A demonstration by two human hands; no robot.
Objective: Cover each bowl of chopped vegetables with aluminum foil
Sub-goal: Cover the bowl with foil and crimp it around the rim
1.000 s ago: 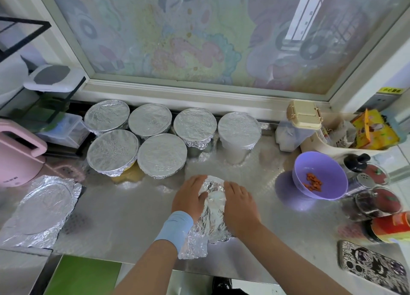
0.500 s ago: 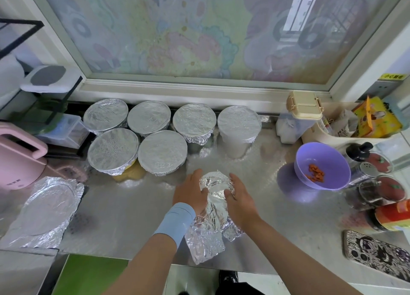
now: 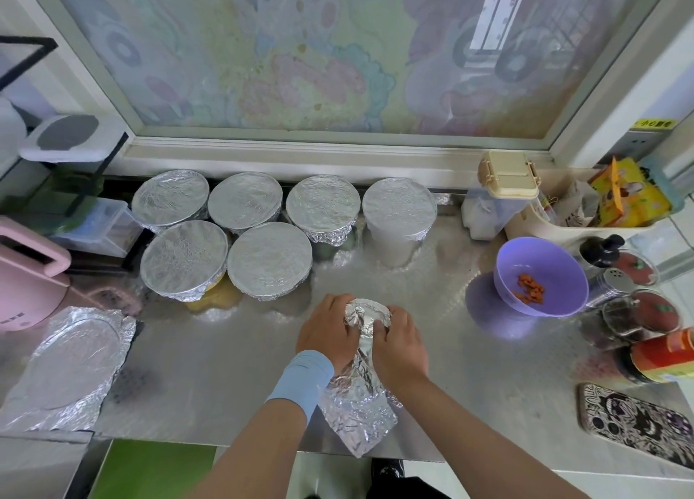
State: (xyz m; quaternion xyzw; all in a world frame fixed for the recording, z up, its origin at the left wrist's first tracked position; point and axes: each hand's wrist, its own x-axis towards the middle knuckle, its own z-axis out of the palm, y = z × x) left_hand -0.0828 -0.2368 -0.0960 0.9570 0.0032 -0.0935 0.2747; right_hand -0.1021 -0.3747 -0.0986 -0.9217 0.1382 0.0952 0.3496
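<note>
On a steel tabletop (image 3: 225, 367) below a painted window (image 3: 338, 47), two hands squeezed a sheet of foil (image 3: 356, 408).

The foil lay at the near middle of the tabletop, bunched into a narrow crumpled strip; the left hand (image 3: 326, 335) and right hand (image 3: 400, 344) each had fingers curled round its far end, close together, while the loose near end spread over the tabletop's edge. Behind the hands, six covered bowls (image 3: 269, 260) stood in two rows by the sill, all capped with foil. To the right, well apart, a purple bowl (image 3: 525, 262) sat uncovered with a few orange bits (image 3: 529, 286) inside. Jars (image 3: 653, 310) stood just beyond it, and a patterned phone (image 3: 638, 419) lay nearer. At far left, a foil-wrapped plate (image 3: 71, 363) rested beside a pink kettle (image 3: 26, 280).
</note>
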